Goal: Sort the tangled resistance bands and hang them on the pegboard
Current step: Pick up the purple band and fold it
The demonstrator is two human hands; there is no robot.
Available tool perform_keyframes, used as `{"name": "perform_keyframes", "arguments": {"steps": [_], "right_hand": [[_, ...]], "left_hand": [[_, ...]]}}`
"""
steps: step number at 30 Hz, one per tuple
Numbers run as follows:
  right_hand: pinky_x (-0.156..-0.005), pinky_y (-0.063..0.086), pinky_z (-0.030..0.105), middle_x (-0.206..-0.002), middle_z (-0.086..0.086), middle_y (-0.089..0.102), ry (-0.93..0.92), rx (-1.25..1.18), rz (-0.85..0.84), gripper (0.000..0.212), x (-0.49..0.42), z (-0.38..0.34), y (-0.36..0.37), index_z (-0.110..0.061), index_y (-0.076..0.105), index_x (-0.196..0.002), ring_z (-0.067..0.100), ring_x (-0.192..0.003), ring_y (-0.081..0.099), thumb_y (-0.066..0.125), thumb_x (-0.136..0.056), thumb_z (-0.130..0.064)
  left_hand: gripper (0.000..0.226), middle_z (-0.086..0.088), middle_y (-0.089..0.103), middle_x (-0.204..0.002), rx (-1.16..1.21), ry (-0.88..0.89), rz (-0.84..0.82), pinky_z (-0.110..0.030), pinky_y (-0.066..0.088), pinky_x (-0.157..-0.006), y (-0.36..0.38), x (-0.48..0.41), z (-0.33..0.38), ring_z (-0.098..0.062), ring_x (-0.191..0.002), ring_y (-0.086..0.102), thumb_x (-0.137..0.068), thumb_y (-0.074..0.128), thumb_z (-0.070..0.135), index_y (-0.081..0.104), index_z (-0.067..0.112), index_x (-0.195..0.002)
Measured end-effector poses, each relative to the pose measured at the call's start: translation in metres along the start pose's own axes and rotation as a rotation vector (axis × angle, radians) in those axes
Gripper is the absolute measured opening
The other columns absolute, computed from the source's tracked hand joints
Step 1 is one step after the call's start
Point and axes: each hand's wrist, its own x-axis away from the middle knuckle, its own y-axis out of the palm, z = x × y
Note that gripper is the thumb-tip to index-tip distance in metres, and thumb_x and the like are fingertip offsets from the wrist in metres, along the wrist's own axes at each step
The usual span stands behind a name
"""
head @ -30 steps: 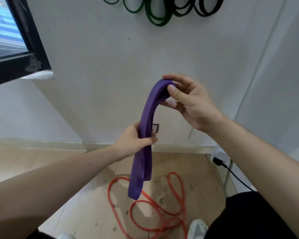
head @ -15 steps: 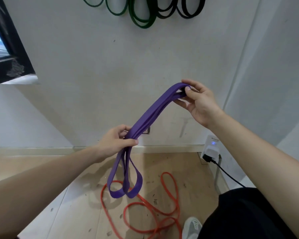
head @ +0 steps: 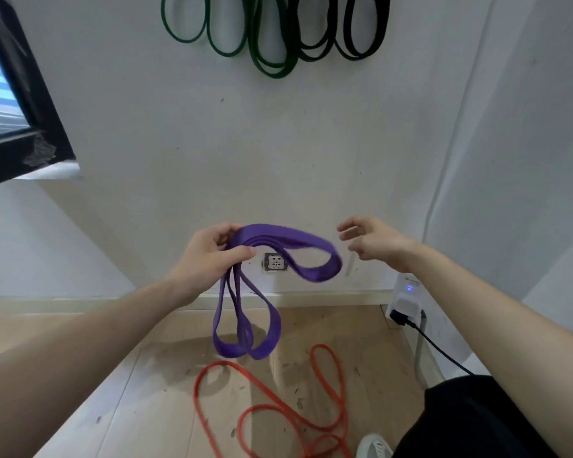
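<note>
Purple resistance band (head: 280,233) is gripped mid-length by the left hand (head: 209,256), two loops hanging floorward and another jutting right, just short of the right hand (head: 374,242), whose loosely spread fingers hold nothing; lettering on the white plug box (head: 407,297) is unreadable.

Wall (head: 278,143): white, scuffed, with small dark specks.
Window (head: 0,104): upper left, black frame, bright glass, pale sill (head: 52,170) beneath.
Socket (head: 275,262): set low in the wall, just above the skirting.
Skirting (head: 80,304): cream strip along the wall's foot.
Floor (head: 328,325): pale wood boards, marked and dusty.
Adapter (head: 407,299): white, low on the right wall, blue lamp lit, black cable (head: 440,350) plugged in below.
</note>
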Motion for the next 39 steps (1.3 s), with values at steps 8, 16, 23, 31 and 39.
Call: {"name": "perform_keyframes", "arguments": {"steps": [8,16,23,31,39], "right_hand": [[-0.097,0.039,0.010,-0.136,-0.008,0.059,-0.468,0.171,-0.259,0.070,0.024,-0.052,0.059,-0.024,0.048,-0.143,0.006,-0.127,0.051,0.081,-0.082,-0.032],[-0.080,0.058,0.043,-0.095,0.014,0.073,-0.534,0.081,-0.219,0.024,0.024,-0.067,0.072,-0.010,0.067,-0.105,0.029,-0.085,0.071,0.077,-0.087,-0.023],[-0.085,0.056,0.043,-0.098,0.009,0.071,-0.604,-0.054,-0.110,0.020,0.029,-0.074,0.066,-0.016,0.067,-0.106,0.031,-0.093,0.066,0.074,-0.088,-0.017],[-0.076,0.048,0.015,-0.088,-0.005,0.068,-0.634,-0.163,-0.098,0.019,0.035,-0.075,0.053,-0.013,0.067,-0.107,0.002,-0.078,0.060,0.072,-0.089,-0.007],[-0.074,0.048,0.016,-0.091,-0.003,0.069,-0.597,-0.121,-0.064,0.022,0.033,-0.069,0.046,-0.012,0.068,-0.110,0.001,-0.078,0.060,0.073,-0.089,-0.011]], "left_hand": [[0.031,-0.003,0.078,-0.095,-0.079,0.073,-0.127,-0.022,0.056,-0.081,0.007,0.007,0.012,-0.011,-0.085,0.072,-0.081,0.078,0.002,0.072,0.016,-0.108],[0.029,0.002,0.078,-0.097,-0.104,0.121,-0.164,-0.023,0.057,-0.082,-0.004,0.010,0.012,-0.013,-0.087,0.074,-0.084,0.079,0.009,0.071,0.017,-0.110],[0.039,-0.008,0.075,-0.097,-0.240,0.080,-0.207,-0.042,0.061,-0.083,-0.002,0.010,-0.001,-0.021,-0.091,0.074,-0.078,0.084,0.009,0.065,0.012,-0.112],[0.037,-0.007,0.074,-0.107,-0.268,0.030,-0.303,-0.038,0.056,-0.096,-0.019,0.005,0.010,-0.021,-0.102,0.070,-0.079,0.085,0.022,0.070,0.016,-0.112],[0.037,-0.004,0.079,-0.098,-0.203,0.070,-0.163,-0.023,0.058,-0.080,-0.042,0.008,0.025,-0.019,-0.093,0.075,-0.076,0.084,0.013,0.073,0.015,-0.112]]}}
